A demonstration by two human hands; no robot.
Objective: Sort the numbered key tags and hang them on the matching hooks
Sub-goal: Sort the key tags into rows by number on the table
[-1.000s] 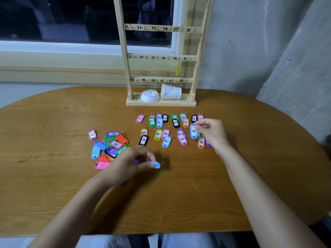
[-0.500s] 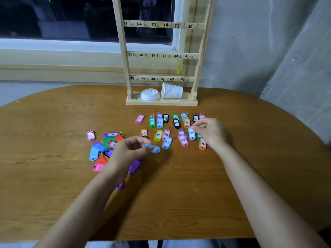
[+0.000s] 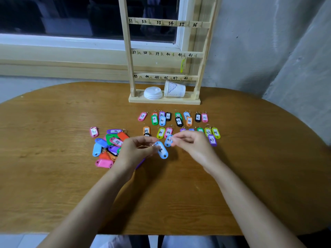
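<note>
Head view: the left hand [image 3: 136, 152] pinches a pale blue key tag [image 3: 162, 151] by its ring, low over the table [image 3: 53, 176], near the sorted rows of tags [image 3: 179, 120]. The right hand [image 3: 192, 144] hovers just right of it with curled fingers; whether it grips anything is unclear.

Left forearm [image 3: 93, 199], right forearm [image 3: 250, 199] bare; pale, perhaps light-grey, trousers [image 3: 179, 241] at bottom edge
</note>
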